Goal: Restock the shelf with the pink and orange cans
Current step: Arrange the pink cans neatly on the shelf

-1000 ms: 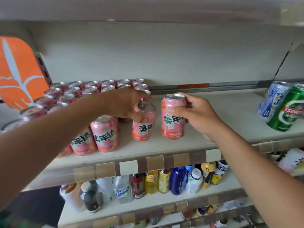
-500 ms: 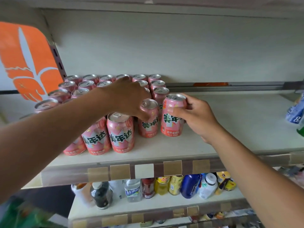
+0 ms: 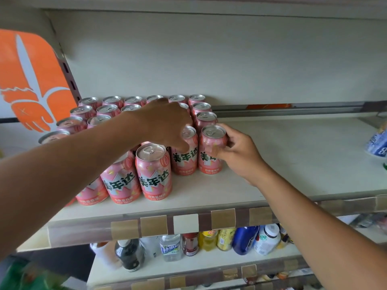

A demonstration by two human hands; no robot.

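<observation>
Two hands (image 3: 165,124) (image 3: 236,151), some twenty visible pink cans (image 3: 154,170), one blue can (image 3: 377,144), roughly ten bottles (image 3: 170,248) below.

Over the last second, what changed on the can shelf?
Left hand and right hand slid the left can and the right can back against the stocked rows, bringing them closer together. Both grips unchanged; the rows and the shelf stayed put.

The pink cans (image 3: 154,172), toward eight o'clock, carry bold dark characters 美年达 on a pale patch; the small print beneath is unreadable. At three o'clock, a blue can (image 3: 377,144) shows "8".
</observation>
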